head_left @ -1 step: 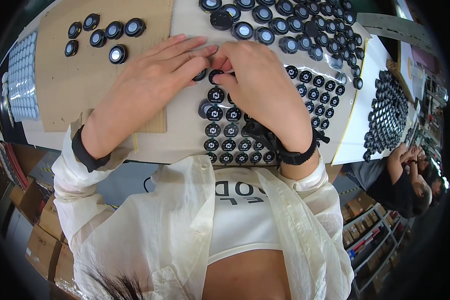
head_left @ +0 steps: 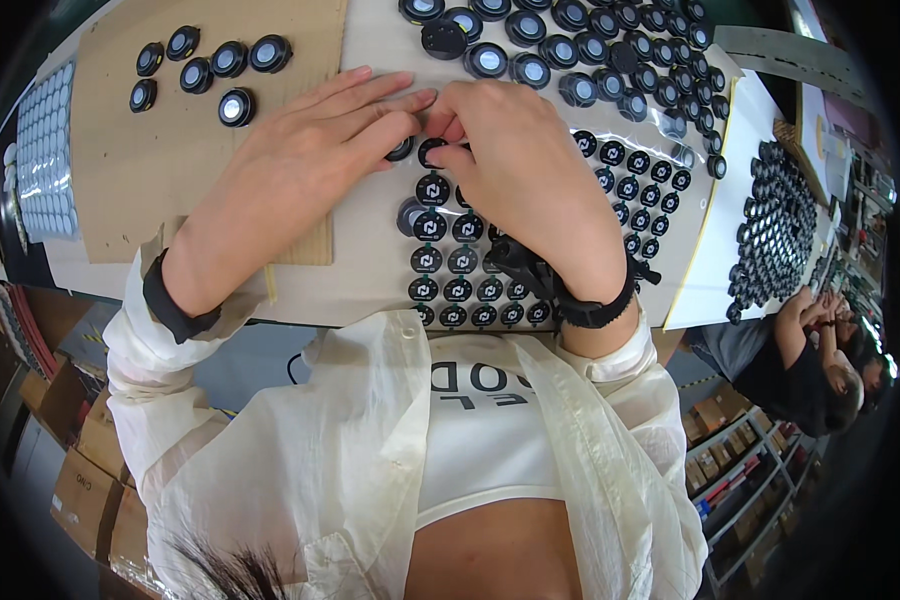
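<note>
Head view shows the left hand [head_left: 315,150] with fingers spread, its thumb side bent over a mostly covered dark round piece [head_left: 401,151], seemingly to steady it. Just beside, the right hand [head_left: 510,150] curls thumb toward fingertips; whether it pinches anything, I cannot tell. Round black labels [head_left: 432,190] lie in rows nearer the body, likely for easy reach. Several pale-centred pucks [head_left: 228,61] sit on cardboard [head_left: 140,200], apparently kept apart from the larger cluster [head_left: 486,62].

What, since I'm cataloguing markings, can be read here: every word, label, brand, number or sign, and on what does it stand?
Wording left uncopied.
White shirt: large dark letters, partly covered.
Black round labels: white emblem; smaller marks too small to read.
Cardboard box at lower left: short dark marking.
</note>
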A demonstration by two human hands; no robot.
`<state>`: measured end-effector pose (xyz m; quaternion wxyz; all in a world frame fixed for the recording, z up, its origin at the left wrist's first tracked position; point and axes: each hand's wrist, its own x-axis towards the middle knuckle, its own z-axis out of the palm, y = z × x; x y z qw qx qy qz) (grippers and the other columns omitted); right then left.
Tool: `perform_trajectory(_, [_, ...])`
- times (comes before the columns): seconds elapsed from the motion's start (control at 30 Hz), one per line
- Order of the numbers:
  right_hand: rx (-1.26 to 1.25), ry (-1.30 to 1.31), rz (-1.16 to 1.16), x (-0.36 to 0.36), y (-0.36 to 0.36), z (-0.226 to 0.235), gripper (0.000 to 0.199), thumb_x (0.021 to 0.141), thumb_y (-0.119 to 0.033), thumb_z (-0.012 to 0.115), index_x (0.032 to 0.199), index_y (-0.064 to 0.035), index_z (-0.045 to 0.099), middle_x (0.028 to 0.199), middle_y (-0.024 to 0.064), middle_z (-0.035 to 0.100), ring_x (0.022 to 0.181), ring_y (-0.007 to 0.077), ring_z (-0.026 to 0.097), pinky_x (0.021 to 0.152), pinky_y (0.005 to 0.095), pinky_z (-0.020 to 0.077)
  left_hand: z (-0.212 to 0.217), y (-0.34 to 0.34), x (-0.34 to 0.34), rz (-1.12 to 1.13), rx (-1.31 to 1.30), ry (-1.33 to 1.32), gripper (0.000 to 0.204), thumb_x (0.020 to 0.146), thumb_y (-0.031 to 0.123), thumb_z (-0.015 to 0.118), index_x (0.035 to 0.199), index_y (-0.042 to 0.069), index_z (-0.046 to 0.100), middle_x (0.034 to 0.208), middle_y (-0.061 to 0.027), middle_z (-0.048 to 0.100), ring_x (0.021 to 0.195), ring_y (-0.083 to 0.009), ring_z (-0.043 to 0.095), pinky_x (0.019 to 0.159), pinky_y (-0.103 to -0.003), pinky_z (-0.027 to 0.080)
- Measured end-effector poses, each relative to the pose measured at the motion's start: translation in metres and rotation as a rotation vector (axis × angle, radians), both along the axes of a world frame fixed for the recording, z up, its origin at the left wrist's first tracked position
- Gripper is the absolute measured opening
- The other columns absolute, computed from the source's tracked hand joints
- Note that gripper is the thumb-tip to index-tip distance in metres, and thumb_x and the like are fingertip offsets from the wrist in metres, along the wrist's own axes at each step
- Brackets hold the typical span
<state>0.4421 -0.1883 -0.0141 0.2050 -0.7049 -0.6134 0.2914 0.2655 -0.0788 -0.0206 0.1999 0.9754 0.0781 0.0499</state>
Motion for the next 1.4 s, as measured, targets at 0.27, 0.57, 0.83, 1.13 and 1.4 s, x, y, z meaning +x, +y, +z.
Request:
perform_trajectory(0.27, [0.059, -0.075, 0.008, -0.004, -0.003, 0.0, 0.013, 0.077, -0.004, 0.07, 0.088, 0.0012, 0.065, 0.087, 0.0176, 0.068, 0.09, 0.0369, 0.063, 0.082, 0.0459, 0.0478, 0.0, -0.003, 0.0, 0.016, 0.006, -0.01, 0.035, 0.082, 0.011, 0.067, 0.116, 0.006, 0.061, 0.134, -0.0099, 0.06, 0.128, -0.0263, 0.054, 0.111, -0.041, 0.043])
perform_trajectory(0.57, [0.049, -0.075, 0.087, 0.003, 0.001, 0.0, 0.01, 0.078, -0.001, 0.066, 0.087, 0.0003, 0.065, 0.081, 0.0139, 0.068, 0.087, 0.0359, 0.064, 0.081, 0.0457, 0.049, -0.002, -0.005, 0.0, 0.013, 0.037, -0.003, 0.03, 0.083, 0.01, 0.065, 0.113, 0.005, 0.062, 0.131, -0.01, 0.062, 0.127, -0.0265, 0.055, 0.111, -0.041, 0.043])
perform_trajectory(0.83, [0.074, -0.033, 0.12, 0.0, -0.008, 0.026, 0.007, 0.079, -0.002, 0.066, 0.085, -0.0006, 0.063, 0.079, 0.014, 0.066, 0.08, 0.0326, 0.065, 0.073, 0.0402, 0.0504, -0.005, -0.003, 0.001, 0.007, 0.057, -0.022, 0.03, 0.082, 0.009, 0.066, 0.111, 0.004, 0.061, 0.132, -0.0092, 0.062, 0.127, -0.0265, 0.055, 0.111, -0.041, 0.043])
perform_trajectory(1.13, [0.028, 0.469, -0.137, 0.033, -0.02, 0.017, 0.018, 0.086, -0.003, 0.067, 0.103, -0.002, 0.06, 0.086, 0.0078, 0.064, 0.08, 0.0188, 0.064, 0.072, 0.031, 0.0506, 0.004, 0.014, 0.001, -0.037, -0.196, 0.022, 0.032, 0.086, 0.008, 0.065, 0.117, 0.003, 0.059, 0.136, -0.0094, 0.059, 0.129, -0.0276, 0.053, 0.11, -0.041, 0.043])
perform_trajectory(1.4, [0.128, 0.822, -0.207, 0.042, -0.033, 0.023, 0.019, 0.084, -0.001, 0.073, 0.101, 0.0, 0.064, 0.092, 0.0024, 0.065, 0.087, 0.0111, 0.062, 0.084, 0.0274, 0.0496, 0.024, 0.018, -0.001, 0.29, -1.083, -0.19, 0.048, 0.091, 0.013, 0.066, 0.134, -0.002, 0.052, 0.134, -0.0106, 0.057, 0.12, -0.0222, 0.056, 0.104, -0.036, 0.041])
